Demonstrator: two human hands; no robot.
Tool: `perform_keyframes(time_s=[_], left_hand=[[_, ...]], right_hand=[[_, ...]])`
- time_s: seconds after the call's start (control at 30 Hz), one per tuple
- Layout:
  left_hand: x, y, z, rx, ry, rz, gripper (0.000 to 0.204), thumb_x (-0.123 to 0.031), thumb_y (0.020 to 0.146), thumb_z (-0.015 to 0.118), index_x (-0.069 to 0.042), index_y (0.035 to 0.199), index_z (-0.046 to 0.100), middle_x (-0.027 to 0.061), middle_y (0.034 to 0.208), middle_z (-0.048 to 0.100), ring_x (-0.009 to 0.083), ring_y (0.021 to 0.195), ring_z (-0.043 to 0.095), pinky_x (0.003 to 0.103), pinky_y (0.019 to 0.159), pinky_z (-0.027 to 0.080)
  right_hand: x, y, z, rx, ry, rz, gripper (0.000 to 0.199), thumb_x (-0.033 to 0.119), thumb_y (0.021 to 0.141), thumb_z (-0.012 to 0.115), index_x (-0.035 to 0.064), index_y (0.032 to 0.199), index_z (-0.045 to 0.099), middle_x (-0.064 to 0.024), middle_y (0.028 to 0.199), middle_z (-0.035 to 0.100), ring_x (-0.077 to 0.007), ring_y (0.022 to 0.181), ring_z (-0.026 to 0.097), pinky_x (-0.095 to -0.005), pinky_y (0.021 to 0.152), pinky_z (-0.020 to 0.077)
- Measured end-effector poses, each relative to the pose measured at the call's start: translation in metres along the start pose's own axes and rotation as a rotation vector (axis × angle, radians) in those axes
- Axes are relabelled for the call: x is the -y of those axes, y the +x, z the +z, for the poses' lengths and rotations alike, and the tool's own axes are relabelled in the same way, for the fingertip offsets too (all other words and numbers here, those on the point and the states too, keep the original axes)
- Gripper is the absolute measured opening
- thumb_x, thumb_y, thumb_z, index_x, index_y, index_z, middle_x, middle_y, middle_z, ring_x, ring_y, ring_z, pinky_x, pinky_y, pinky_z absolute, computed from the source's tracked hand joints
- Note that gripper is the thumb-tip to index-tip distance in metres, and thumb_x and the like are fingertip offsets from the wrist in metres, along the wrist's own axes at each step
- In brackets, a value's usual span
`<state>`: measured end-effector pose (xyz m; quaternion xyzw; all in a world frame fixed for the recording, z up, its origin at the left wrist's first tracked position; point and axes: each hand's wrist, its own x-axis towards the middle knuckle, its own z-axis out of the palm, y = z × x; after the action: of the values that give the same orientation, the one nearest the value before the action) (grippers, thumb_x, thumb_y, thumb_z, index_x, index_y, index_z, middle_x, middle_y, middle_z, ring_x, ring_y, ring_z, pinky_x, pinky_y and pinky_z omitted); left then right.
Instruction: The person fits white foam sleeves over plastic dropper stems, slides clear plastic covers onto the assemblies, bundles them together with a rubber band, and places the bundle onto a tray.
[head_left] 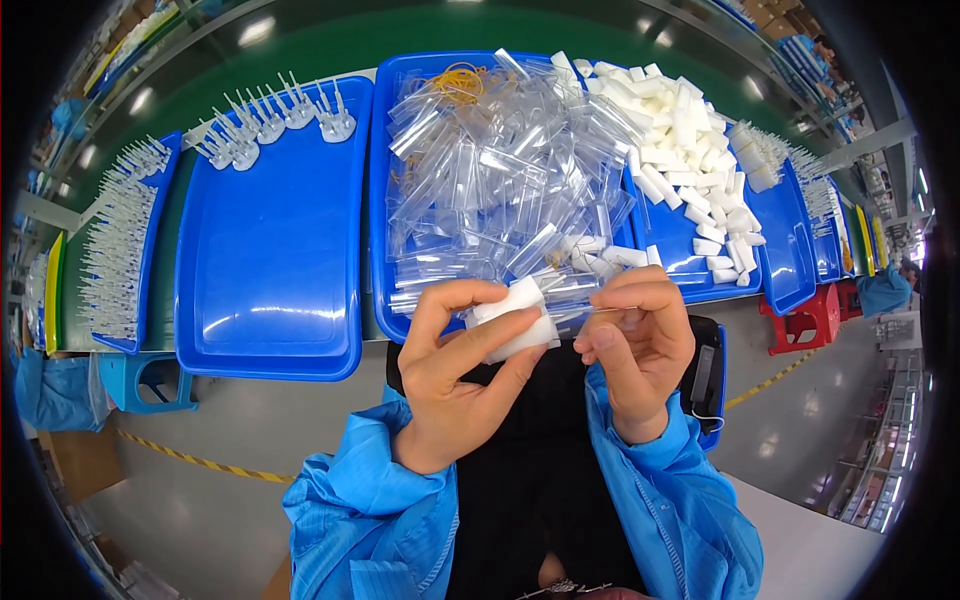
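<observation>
In front of my chest, my left hand [465, 370] grips white foam pieces [522, 300] between thumb and fingers. Just to the right, my right hand [640, 340] has its fingers curled in a pinch. What it pinches, if anything, is too small to make out. Behind both hands, a blue tray [380, 230] carries a heap of clear plastic sleeves [510, 160], with yellow rubber bands [460, 84] near its far edge. More white foam pieces [690, 150] are piled at the right, on and around another blue tray [672, 268].
A blue tray [270, 260] at the left has several clear pronged parts [338, 118] along its far edge. Farther left, a tray holds many similar parts [122, 250]. A blue stool [150, 385] and a red stool [805, 320] stand on the floor. Other people sit at both sides.
</observation>
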<state>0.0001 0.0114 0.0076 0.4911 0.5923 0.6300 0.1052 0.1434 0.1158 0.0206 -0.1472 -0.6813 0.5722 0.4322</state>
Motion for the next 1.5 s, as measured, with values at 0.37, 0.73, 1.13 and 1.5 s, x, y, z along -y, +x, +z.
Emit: perform_keyframes(time_s=[0.37,0.73,1.13,1.5], left_hand=[[0.002,-0.005,0.003,0.02,0.005,0.05,0.032,0.004,0.07,0.076,-0.006,0.1,0.073,0.0121,0.112,0.057,0.0212,0.09,0.064,0.026,0.064,0.054],[0.001,0.001,0.011,0.048,0.12,0.097,0.043,0.011,0.072,0.069,0.0,0.114,0.066,0.0164,0.119,0.056,0.0303,0.101,0.062,0.031,0.073,0.055],[0.008,-0.006,0.019,-0.07,0.221,0.267,0.049,0.007,0.07,0.077,0.006,0.117,0.062,0.0234,0.118,0.061,0.0363,0.107,0.064,0.038,0.088,0.055],[0.016,-0.012,0.019,-0.022,0.137,0.22,0.065,0.001,0.075,0.078,0.007,0.132,0.047,0.0239,0.126,0.057,0.0335,0.112,0.061,0.039,0.085,0.057]], right_hand=[[0.002,0.0,-0.002,-0.012,-0.018,0.029,0.023,-0.006,0.085,0.062,-0.0074,0.106,0.055,-0.0132,0.104,0.052,-0.0122,0.076,0.063,-0.0218,0.066,0.0536],[-0.015,0.008,0.004,-0.134,-0.012,0.054,0.054,-0.003,0.079,0.071,-0.0038,0.126,0.044,-0.013,0.113,0.059,-0.0136,0.091,0.061,-0.0241,0.076,0.0496],[-0.016,0.01,0.02,0.054,-0.312,-0.066,0.105,0.015,0.059,0.086,0.0031,0.142,0.022,-0.0229,0.144,0.033,-0.0345,0.125,0.047,-0.0449,0.103,0.0392],[-0.031,0.006,0.024,-0.117,-0.635,-0.357,0.074,0.02,0.056,0.079,-0.0012,0.122,0.056,-0.0173,0.127,0.046,-0.0334,0.124,0.043,-0.0435,0.102,0.0363]])
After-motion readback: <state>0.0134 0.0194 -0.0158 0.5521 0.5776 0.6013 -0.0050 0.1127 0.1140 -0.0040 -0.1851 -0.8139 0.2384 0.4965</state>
